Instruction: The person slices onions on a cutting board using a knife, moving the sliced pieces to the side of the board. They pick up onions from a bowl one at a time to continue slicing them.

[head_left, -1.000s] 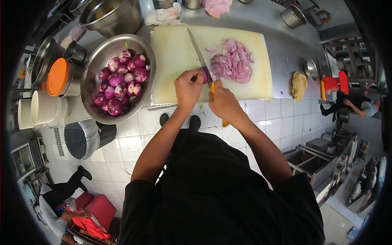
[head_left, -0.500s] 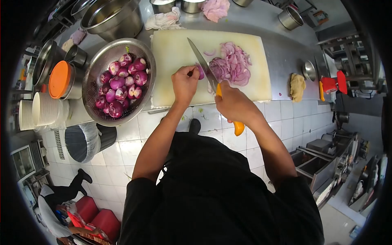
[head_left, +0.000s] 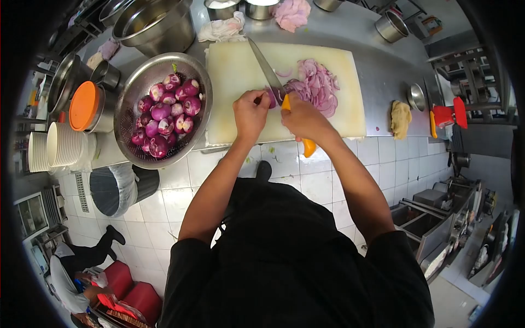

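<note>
My right hand (head_left: 305, 116) is wrapped round the yellow handle of a large knife (head_left: 264, 64), its blade angled up and to the left over the white cutting board (head_left: 229, 71). My left hand (head_left: 251, 113) has its fingers curled on a piece of red onion (head_left: 270, 97), close to the left side of the blade. Part of that onion is hidden by my fingers and the knife. A pile of sliced red onion (head_left: 320, 85) lies on the board right of the blade. Left of the board, a steel colander (head_left: 127, 117) holds several peeled red onions (head_left: 161, 111).
Large steel pots (head_left: 158, 30) stand behind the colander. An orange-lidded container (head_left: 85, 106) and stacked white bowls (head_left: 64, 144) are at the left. A yellow cloth (head_left: 401, 119) and a metal bowl (head_left: 416, 97) lie right. Below, a bin (head_left: 109, 188) stands; another person (head_left: 68, 284) is at lower left.
The knife has shifted a little left and up, and its handle sits further left with my right hand. My left hand stays on the onion. The whole view has shifted slightly.
</note>
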Tool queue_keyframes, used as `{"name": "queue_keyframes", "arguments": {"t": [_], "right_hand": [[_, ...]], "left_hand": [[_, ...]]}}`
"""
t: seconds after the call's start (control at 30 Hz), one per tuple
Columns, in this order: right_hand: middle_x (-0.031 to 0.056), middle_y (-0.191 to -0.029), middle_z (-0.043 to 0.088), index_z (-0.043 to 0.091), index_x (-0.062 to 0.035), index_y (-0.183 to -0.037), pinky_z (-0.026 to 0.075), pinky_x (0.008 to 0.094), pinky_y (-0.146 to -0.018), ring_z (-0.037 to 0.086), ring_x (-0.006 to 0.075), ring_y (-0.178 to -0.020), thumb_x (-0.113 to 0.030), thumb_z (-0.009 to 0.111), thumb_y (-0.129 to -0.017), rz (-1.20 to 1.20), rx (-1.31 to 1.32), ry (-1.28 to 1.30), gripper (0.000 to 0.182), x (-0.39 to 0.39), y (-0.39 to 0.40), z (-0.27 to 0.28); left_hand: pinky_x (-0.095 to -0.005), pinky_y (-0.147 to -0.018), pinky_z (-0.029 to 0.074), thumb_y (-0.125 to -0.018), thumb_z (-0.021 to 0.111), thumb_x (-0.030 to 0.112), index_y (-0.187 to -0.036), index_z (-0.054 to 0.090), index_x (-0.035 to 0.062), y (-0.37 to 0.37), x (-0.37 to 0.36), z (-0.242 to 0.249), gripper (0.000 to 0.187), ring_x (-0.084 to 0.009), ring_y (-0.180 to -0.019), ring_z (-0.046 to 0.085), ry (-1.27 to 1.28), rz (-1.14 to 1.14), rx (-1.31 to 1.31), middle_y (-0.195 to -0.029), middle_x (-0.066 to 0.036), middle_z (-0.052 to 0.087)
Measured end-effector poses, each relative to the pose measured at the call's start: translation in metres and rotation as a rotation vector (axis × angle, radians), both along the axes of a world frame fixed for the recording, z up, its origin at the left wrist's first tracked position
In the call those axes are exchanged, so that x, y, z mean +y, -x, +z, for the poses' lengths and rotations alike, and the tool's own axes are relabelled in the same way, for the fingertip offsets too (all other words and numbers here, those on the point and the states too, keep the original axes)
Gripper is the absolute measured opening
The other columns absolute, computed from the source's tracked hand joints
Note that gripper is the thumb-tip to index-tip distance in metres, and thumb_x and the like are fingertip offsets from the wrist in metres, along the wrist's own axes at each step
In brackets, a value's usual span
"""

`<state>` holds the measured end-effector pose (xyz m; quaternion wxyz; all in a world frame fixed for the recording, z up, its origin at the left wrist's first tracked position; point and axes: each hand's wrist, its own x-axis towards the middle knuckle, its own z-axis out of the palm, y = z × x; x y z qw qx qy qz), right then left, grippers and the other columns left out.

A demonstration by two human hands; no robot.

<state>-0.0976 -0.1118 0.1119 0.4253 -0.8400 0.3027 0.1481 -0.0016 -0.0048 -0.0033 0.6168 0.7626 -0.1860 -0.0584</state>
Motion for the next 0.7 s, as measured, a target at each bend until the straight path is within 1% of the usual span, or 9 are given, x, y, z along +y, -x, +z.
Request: {"name": "queue_keyframes", "arguments": {"t": [0.1,0.2,0.23,0.3,0.37,0.4,0.5,0.6,0.7], "right_hand": [[0.0251,-0.079,0.067,0.043,0.0079,-0.12,0.054,0.0429,-0.051,0.067,0.0302,-0.052,-0.017,0.051,-0.1,0.005,0.103,-0.015,0.033,0.014,0.017,0.035],[0.0264,-0.079,0.068,0.044,0.0072,-0.118,0.055,0.0444,-0.053,0.068,0.0327,-0.055,-0.015,0.051,-0.1,-0.03,0.147,0.025,0.03,0.03,0.027,0.034],[0.0269,-0.079,0.068,0.044,0.0068,-0.118,0.055,0.0449,-0.053,0.069,0.0336,-0.056,-0.015,0.051,-0.099,0.003,0.083,0.12,0.03,0.03,0.028,0.019],[0.0277,-0.08,0.068,0.044,0.0061,-0.117,0.055,0.046,-0.054,0.07,0.0355,-0.058,-0.015,0.051,-0.099,0.071,-0.05,0.308,0.028,0.027,0.032,-0.035],[0.028,-0.079,0.068,0.044,0.0059,-0.115,0.056,0.0478,-0.056,0.07,0.0369,-0.059,-0.016,0.052,-0.099,0.079,-0.196,0.421,0.028,0.024,0.028,-0.075],[0.0282,-0.078,0.068,0.044,0.0058,-0.115,0.056,0.0487,-0.056,0.071,0.0377,-0.059,-0.016,0.052,-0.099,0.083,-0.273,0.479,0.028,0.021,0.022,-0.084],[0.0265,-0.078,0.068,0.043,0.0059,-0.114,0.056,0.0477,-0.056,0.069,0.0354,-0.056,-0.016,0.052,-0.098,0.025,-0.135,0.207,0.029,0.005,-0.001,-0.069],[0.0239,-0.076,0.068,0.044,0.0067,-0.115,0.055,0.0454,-0.054,0.067,0.0326,-0.052,-0.016,0.052,-0.098,0.004,0.005,0.024,0.03,0.005,-0.002,-0.011],[0.0216,-0.075,0.067,0.044,0.0076,-0.117,0.054,0.0432,-0.052,0.066,0.0301,-0.051,-0.016,0.051,-0.099,0.022,0.085,0.008,0.031,0.016,0.013,0.028]], "left_hand": [[-0.0325,-0.068,0.056,-0.087,0.074,0.009,-0.092,0.076,-0.0042,0.001,-0.001,0.003,0.014,-0.023,-0.067,0.071,-0.003,-0.008,0.012,-0.083,-0.016,0.075],[-0.0329,-0.067,0.056,-0.087,0.074,0.009,-0.092,0.076,-0.0043,0.0,-0.002,0.002,0.014,-0.0234,-0.067,0.071,0.01,0.001,0.018,-0.082,-0.016,0.075],[-0.0331,-0.067,0.056,-0.087,0.074,0.009,-0.092,0.076,-0.0043,0.001,-0.001,0.002,0.014,-0.0237,-0.067,0.071,0.02,-0.001,0.015,-0.083,-0.017,0.075],[-0.0335,-0.067,0.056,-0.087,0.074,0.009,-0.092,0.076,-0.0045,0.001,0.0,0.001,0.014,-0.0242,-0.067,0.071,0.022,0.006,0.005,-0.083,-0.017,0.075],[-0.034,-0.067,0.056,-0.087,0.074,0.009,-0.092,0.076,-0.0046,0.0,-0.002,0.0,0.014,-0.0246,-0.067,0.071,0.014,0.014,-0.008,-0.083,-0.018,0.075],[-0.0341,-0.067,0.056,-0.087,0.074,0.009,-0.092,0.076,-0.0046,0.0,-0.002,0.001,0.014,-0.0248,-0.067,0.071,0.009,0.015,-0.019,-0.083,-0.018,0.074],[-0.0344,-0.067,0.056,-0.087,0.074,0.009,-0.092,0.076,-0.0044,0.0,-0.003,0.001,0.014,-0.025,-0.067,0.071,0.006,0.018,-0.043,-0.082,-0.019,0.074],[-0.0343,-0.067,0.056,-0.088,0.074,0.009,-0.093,0.076,-0.0039,-0.003,-0.004,-0.002,0.014,-0.025,-0.067,0.071,0.015,0.015,-0.043,-0.082,-0.018,0.074],[-0.0338,-0.067,0.056,-0.089,0.073,0.01,-0.093,0.076,-0.0035,0.002,0.0,0.003,0.014,-0.0246,-0.067,0.071,0.01,-0.012,-0.019,-0.082,-0.018,0.074]]}}
